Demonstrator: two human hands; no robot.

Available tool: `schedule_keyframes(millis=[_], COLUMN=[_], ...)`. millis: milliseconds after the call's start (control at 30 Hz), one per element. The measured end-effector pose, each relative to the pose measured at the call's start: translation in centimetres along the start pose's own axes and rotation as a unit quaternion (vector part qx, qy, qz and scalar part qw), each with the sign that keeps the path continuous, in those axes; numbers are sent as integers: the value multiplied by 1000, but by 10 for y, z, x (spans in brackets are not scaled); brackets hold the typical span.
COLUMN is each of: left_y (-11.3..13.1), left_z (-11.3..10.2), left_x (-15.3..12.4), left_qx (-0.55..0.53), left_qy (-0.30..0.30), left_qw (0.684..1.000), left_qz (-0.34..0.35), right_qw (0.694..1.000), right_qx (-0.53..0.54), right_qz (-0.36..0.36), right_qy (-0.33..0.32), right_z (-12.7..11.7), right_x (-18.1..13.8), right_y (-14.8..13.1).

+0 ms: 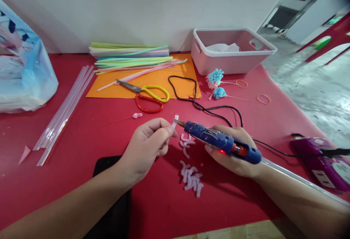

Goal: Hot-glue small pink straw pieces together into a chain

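My left hand (151, 140) pinches a short pale pink piece of pipe cleaner (175, 120) between thumb and finger. Wrapped round a blue hot glue gun (210, 137) is my right hand (235, 155); its metal nozzle is right at the pipe cleaner piece, and I cannot tell whether they touch. A clear glue stick (295, 176) sticks out of the gun's back, and a red light glows on its side. Below the hands, several cut pale pink pipe cleaner pieces (191, 177) lie in two loose groups on the red table (161, 210).
Scissors (139, 91) and bundled pipe cleaners (131, 57) rest on orange card (109, 86). A pink basket (229, 62), blue pipe-cleaner flowers (219, 93) and a purple power strip (319, 162) are at right. Glue sticks (65, 111) and a plastic bag (24, 67) are left. A black cord (213, 109) trails behind.
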State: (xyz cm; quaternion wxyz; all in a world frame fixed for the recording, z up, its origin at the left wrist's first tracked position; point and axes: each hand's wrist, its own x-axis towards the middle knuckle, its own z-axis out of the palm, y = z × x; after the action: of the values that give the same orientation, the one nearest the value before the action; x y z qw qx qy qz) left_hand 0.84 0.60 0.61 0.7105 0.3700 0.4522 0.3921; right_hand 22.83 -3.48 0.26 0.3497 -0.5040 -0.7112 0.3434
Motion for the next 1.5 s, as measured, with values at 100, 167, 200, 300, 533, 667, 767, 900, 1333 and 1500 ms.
schedule_keyframes(millis=[100,167,200,300,533,667,767,900,1333,1500], left_y=[1,1,1,0,2,2,2,2,3,2], left_z=[0,0,0,-1,1,2,2,2,2,1], left_x=[0,0,0,0,-1,-1,-1,-1,0,-1], left_qx=[0,0,0,0,-4,-3,-4,1,6,7], left_qy=[-1,0,0,-1,1,-2,-3,-6,-3,-5], left_qw=[1000,1000,1000,1000,1000,1000,1000,1000,1000,1000], left_qz=[2,3,3,1,-3,-4,-6,-4,-3,0], right_qw=[1000,1000,1000,1000,999,998,998,998,999,999], right_qx=[6,8,11,14,8,16,14,3,2,-35], right_qz=[4,3,1,-3,-30,-52,-61,-59,-37,-32], right_qy=[4,3,2,-2,-17,-16,-14,-13,4,12], right_z=[1,1,1,1,-1,0,0,-1,-3,-3], right_x=[0,0,0,0,2,2,2,2,-2,-2], right_y=[0,-1,-1,-4,-4,1,2,1,0,-2])
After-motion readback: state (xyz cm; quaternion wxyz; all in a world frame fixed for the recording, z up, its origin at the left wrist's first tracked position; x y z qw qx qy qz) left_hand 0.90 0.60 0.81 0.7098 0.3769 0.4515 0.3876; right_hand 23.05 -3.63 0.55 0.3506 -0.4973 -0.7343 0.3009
